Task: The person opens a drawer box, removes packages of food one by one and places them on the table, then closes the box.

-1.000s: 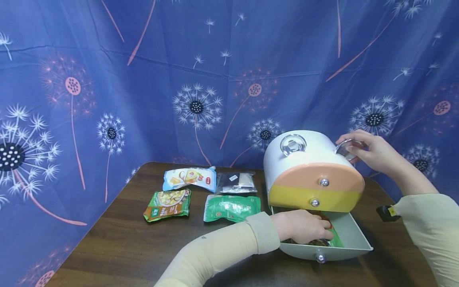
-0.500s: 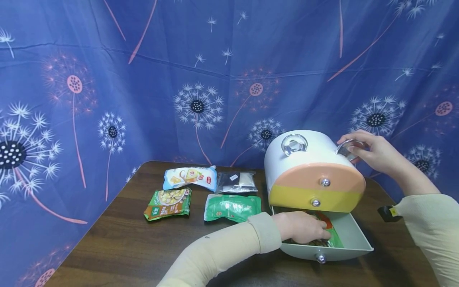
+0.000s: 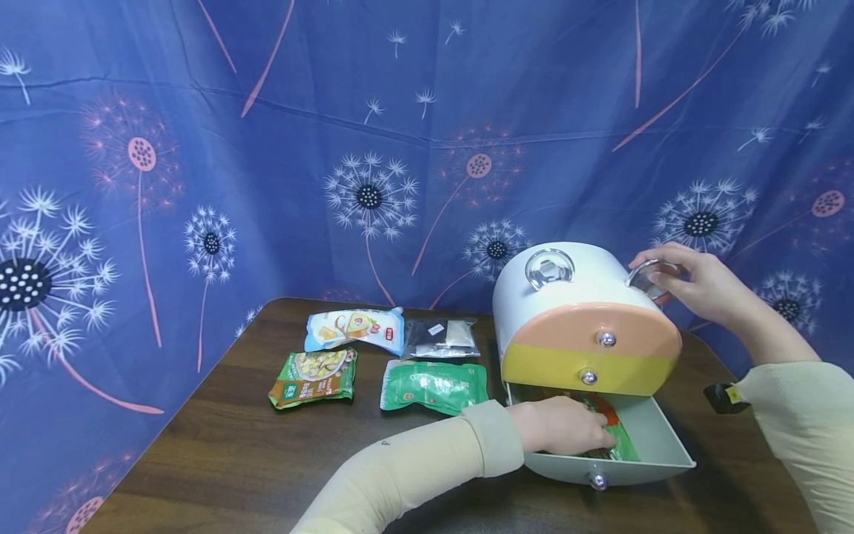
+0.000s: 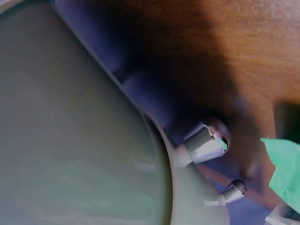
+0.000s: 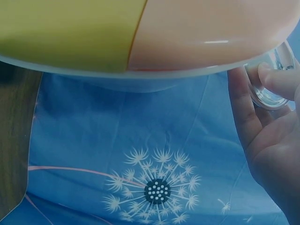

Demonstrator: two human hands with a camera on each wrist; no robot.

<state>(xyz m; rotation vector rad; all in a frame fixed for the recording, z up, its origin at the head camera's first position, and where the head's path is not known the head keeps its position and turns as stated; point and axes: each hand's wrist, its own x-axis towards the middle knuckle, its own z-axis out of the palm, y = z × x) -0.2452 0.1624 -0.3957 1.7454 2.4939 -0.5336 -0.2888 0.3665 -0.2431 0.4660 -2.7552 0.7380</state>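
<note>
In the head view my left hand [image 3: 563, 425] is inside the pulled-out pale green drawer [image 3: 667, 437], its fingers resting over a red and green food packet [image 3: 623, 441]. The hand and sleeve cover much of that packet, and my fingertips are partly hidden. My right hand [image 3: 703, 285] grips the right chrome ring [image 3: 646, 279] on top of the rounded white box [image 3: 580, 274], thumb inside the ring. The right wrist view has my right hand [image 5: 272, 126] around that chrome ring [image 5: 272, 101]. No hand shows in the left wrist view, only the drawer [image 4: 79, 117] and its knobs [image 4: 206, 143].
Left of the box, on the brown table [image 3: 233, 460], lie a green packet [image 3: 434, 386], a green-brown packet [image 3: 315, 378], a white-blue packet [image 3: 356, 330] and a black-clear packet [image 3: 440, 339]. Orange [image 3: 567, 326] and yellow [image 3: 554, 368] drawers are closed. A blue dandelion curtain [image 3: 300, 185] hangs behind.
My left fingers have drawn back slightly over the packet, and more of its red part shows. My right hand keeps its grip on the chrome ring.
</note>
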